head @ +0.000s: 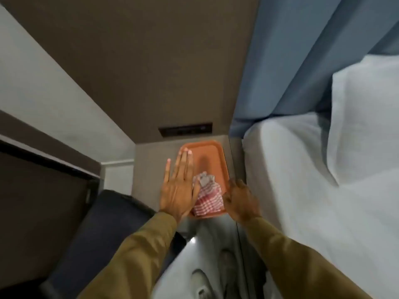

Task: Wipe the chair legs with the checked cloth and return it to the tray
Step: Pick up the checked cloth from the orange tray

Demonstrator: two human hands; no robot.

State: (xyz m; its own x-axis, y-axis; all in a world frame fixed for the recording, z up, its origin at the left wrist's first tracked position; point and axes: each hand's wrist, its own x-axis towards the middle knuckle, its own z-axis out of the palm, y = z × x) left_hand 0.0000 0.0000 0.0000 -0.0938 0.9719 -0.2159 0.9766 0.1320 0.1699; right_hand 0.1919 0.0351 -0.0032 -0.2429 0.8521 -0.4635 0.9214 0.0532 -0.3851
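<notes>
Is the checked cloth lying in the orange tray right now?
Yes, the checked cloth lies bunched at the near end of the orange tray, between both hands.

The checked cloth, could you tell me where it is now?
Head view: the checked cloth lies in the orange tray's near end, between the left hand and right hand.

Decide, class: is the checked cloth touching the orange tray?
Touching. The head view shows the checked cloth lying bunched on the floor of the tray, at its near end, no gap beneath it.
</notes>
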